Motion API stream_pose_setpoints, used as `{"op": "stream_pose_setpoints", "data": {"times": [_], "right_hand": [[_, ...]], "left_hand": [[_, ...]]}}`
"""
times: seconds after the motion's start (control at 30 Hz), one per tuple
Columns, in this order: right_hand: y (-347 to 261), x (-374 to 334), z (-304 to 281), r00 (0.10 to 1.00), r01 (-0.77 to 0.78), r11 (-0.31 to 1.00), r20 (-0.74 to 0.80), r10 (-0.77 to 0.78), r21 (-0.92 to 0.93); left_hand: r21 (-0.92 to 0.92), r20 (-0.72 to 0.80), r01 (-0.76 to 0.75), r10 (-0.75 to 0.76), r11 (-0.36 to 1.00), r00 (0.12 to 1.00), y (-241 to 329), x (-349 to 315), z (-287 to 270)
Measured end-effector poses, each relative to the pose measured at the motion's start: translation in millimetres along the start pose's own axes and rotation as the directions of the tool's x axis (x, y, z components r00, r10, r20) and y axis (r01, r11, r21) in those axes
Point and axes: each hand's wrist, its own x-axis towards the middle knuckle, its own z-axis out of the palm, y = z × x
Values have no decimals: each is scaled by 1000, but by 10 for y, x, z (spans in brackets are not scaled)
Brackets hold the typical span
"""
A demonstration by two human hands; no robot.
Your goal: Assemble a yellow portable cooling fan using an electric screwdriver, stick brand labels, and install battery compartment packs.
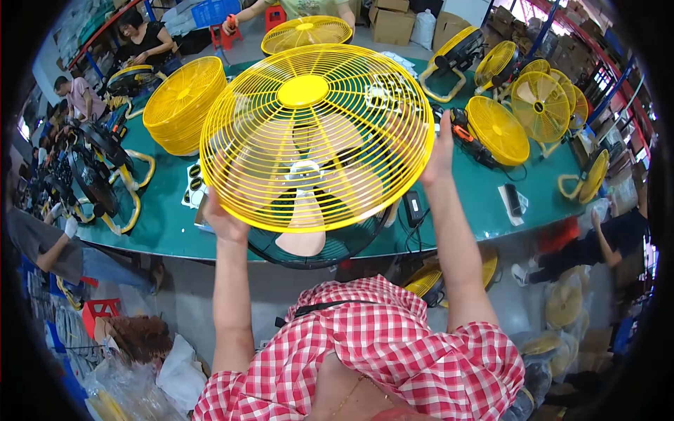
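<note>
Between my hands a round yellow wire fan grille [303, 91] is held up over a fan, its rim gripped on both sides. My left hand [223, 219] closes on the grille's lower left rim. On the right rim my right hand [439, 151] has its thumb up, the other fingers partly behind the wires. Under the grille sits a fan with pale blades [302, 244] and a dark rear guard [351, 254] at the table's near edge. Whether grille and fan touch, I cannot tell.
A stack of yellow grilles [184, 105] stands left on the green table [168, 235]. An orange-and-black power tool [469, 140] lies right, beside another yellow grille [497, 130]. A black adapter box [414, 208] is near my right forearm. Assembled fans [105, 175] crowd the left; co-workers surround the table.
</note>
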Motion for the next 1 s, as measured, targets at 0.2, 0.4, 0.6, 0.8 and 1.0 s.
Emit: {"op": "stream_pose_setpoints", "data": {"times": [0.2, 0.4, 0.6, 0.8, 1.0], "right_hand": [[-58, 10, -152, 979, -1, 992, 202, -25, 126], [401, -252, -87, 971, 232, 971, 48, -235, 59], [644, -362, -83, 949, 306, 942, 36, -314, 138], [620, -572, -393, 970, 183, 983, 163, -182, 9], [51, -218, -513, 994, -65, 958, -98, 39, -280]], "left_hand": [[178, -158, 82, -53, 981, 986, 435, 244, -178], [104, -226, 99, -73, 990, 971, 69, 45, 3], [7, -142, 158, -155, 987, 978, -424, -165, 237], [177, -342, 161, -92, 971, 935, -62, 22, -22], [313, -453, 79, 75, 947, 888, 50, -203, -211]]}}
